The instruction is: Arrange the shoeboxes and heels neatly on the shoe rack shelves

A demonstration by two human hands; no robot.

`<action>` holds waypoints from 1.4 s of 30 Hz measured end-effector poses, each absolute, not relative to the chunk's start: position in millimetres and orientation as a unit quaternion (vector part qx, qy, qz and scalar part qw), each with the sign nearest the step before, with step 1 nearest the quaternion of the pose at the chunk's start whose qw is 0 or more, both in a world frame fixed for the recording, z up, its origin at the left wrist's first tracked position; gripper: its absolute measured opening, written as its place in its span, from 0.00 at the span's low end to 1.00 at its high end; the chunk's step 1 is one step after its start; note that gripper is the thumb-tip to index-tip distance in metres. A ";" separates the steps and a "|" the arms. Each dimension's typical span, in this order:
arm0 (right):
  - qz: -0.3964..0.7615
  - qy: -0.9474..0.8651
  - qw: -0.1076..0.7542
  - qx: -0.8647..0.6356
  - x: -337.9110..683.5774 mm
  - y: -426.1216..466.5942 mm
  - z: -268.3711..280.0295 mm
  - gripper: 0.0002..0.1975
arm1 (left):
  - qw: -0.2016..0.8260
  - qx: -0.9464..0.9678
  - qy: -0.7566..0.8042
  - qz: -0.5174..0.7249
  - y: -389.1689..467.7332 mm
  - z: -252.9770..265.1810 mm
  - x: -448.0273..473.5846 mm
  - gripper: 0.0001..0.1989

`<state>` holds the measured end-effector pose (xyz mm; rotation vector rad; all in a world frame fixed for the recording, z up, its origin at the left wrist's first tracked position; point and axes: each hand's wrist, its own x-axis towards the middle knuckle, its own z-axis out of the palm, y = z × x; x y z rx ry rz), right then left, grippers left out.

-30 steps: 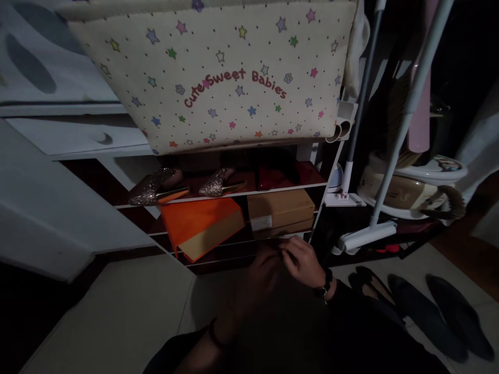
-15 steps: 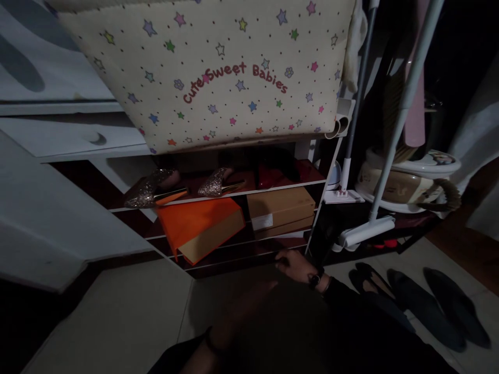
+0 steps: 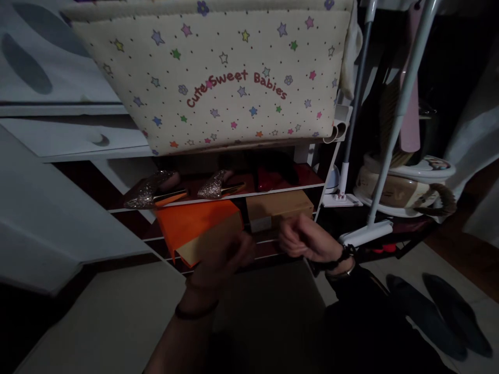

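**Left hand [image 3: 224,258] and right hand [image 3: 307,239] curled, apart; any hold unclear, near the brown box [image 3: 278,204]**

Glittery shoes [image 3: 143,195] stand above and left of the brown box, on a shelf [image 3: 288,189] that leaves little room to lift. Just left of the brown box, the orange box [image 3: 195,219] sits askew; it looks light, stiff, best held by its side edges. The left hand hides its lower right part. The brown box seems firm cardboard, dentable, graspable at its ends; the right hand covers its lower right. Right of it stands a flat mop [image 3: 342,199].
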<state>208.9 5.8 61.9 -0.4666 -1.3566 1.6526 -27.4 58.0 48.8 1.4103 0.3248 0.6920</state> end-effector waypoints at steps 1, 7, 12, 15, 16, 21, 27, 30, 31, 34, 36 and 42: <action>0.699 -0.553 0.436 -0.124 211.2 2.0 62.2 0.40 | 0.719 0.618 0.095 0.304 54.3 50.0 -28.5 0.43; 0.767 -0.552 0.326 0.023 213.6 7.4 28.0 0.46 | 0.754 0.597 0.026 0.273 45.7 23.2 -23.6 0.45; 0.780 -0.540 0.314 0.032 210.2 20.5 7.0 0.49 | 0.751 0.610 0.025 0.252 49.8 16.2 -23.0 0.46; 0.784 -0.538 0.307 0.018 210.7 21.1 4.0 0.49 | 0.746 0.618 0.014 0.247 48.3 17.9 -22.2 0.46; 0.786 -0.537 0.306 0.017 210.9 20.4 4.2 0.48 | 0.745 0.619 0.011 0.248 47.6 18.5 -21.7 0.46; 0.789 -0.525 0.311 0.074 211.1 16.1 10.2 0.46 | 0.751 0.612 -0.031 0.246 45.9 19.4 -20.3 0.45; 0.787 -0.528 0.310 0.073 212.7 12.7 11.3 0.46 | 0.755 0.602 -0.039 0.258 43.4 17.4 -22.5 0.45; 0.787 -0.528 0.311 0.068 214.0 12.4 9.3 0.46 | 0.759 0.602 -0.040 0.246 42.8 17.7 -22.3 0.45; 0.784 -0.530 0.315 0.065 214.7 12.5 9.4 0.47 | 0.758 0.601 -0.036 0.249 43.2 17.8 -22.1 0.45; 0.769 -0.538 0.343 0.037 217.7 12.4 13.5 0.48 | 0.761 0.582 0.001 0.286 46.3 18.1 -20.8 0.44; 0.753 -0.544 0.370 -0.008 220.0 11.4 18.8 0.43 | 0.776 0.554 0.038 0.300 49.6 18.6 -19.0 0.42; 0.639 -0.559 0.489 -0.201 222.8 6.5 26.4 0.28 | 0.763 0.489 0.218 0.361 56.9 9.4 -10.1 0.32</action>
